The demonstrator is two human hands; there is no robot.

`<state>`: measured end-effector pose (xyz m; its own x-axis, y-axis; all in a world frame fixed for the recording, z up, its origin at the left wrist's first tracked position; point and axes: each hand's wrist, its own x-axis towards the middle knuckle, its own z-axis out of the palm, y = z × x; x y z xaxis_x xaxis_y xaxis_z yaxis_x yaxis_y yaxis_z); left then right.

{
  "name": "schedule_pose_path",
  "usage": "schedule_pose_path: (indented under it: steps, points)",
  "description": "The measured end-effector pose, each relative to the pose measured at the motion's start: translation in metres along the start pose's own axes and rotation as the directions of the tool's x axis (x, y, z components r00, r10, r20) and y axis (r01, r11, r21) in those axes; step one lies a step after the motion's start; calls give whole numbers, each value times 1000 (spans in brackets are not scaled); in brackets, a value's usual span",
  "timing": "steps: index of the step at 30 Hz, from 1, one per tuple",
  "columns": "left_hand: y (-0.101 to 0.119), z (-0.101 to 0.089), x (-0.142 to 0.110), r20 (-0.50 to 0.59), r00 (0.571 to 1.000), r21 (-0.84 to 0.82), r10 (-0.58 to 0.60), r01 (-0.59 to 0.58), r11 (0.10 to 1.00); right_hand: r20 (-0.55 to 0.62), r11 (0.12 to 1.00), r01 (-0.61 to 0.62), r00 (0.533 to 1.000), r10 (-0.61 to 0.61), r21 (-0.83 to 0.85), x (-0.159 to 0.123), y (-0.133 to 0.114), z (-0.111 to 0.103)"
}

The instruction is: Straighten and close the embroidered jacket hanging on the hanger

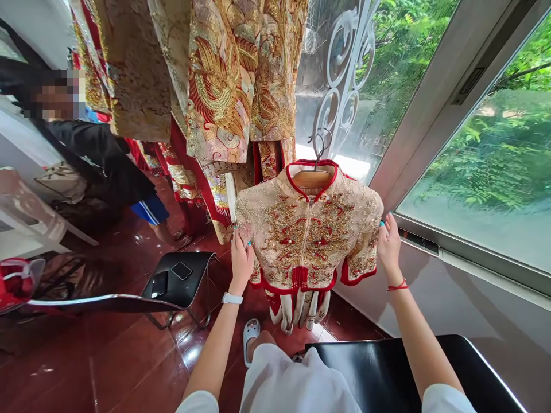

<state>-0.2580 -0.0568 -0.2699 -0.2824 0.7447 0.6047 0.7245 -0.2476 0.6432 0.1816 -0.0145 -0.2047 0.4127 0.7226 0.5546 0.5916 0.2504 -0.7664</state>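
Observation:
A cream jacket (307, 232) with gold and red embroidery and red trim hangs in front of me on a wooden hanger (310, 178). My left hand (241, 257) pinches the jacket's left sleeve near its hem. My right hand (388, 245) rests against the outer edge of the right sleeve, fingers pointing up and together. A white watch sits on my left wrist and a red cord on my right wrist. Tassels (297, 310) hang below the jacket's hem.
More embroidered gold and red robes (224, 80) hang at the upper left. A person in black (99, 160) bends at the left. A black chair (178, 278) carries two phones. Another black seat (387, 373) lies under my right arm. A window (486, 166) fills the right.

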Motion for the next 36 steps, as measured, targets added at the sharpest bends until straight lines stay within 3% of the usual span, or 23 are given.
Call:
schedule_pose_path:
  steps: [8, 23, 31, 36]
  points:
    - [-3, 0, 4, 27, 999, -10, -34, 34, 999, 18, 999, -30, 999, 30, -11, -12, -15, 3]
    - [-8, -2, 5, 52, 997, -28, -50, 51, 998, 43, 999, -35, 998, 36, -17, -14, -13, -2]
    - [-13, -6, 8, 46, 997, -28, -66, 67, 997, 10, 999, -35, 999, 35, 5, -12, -8, -4]
    - [-4, -15, 12, 103, 986, -99, -129, 139, 985, -84, 997, -82, 993, 83, 7, -4, -13, -8]
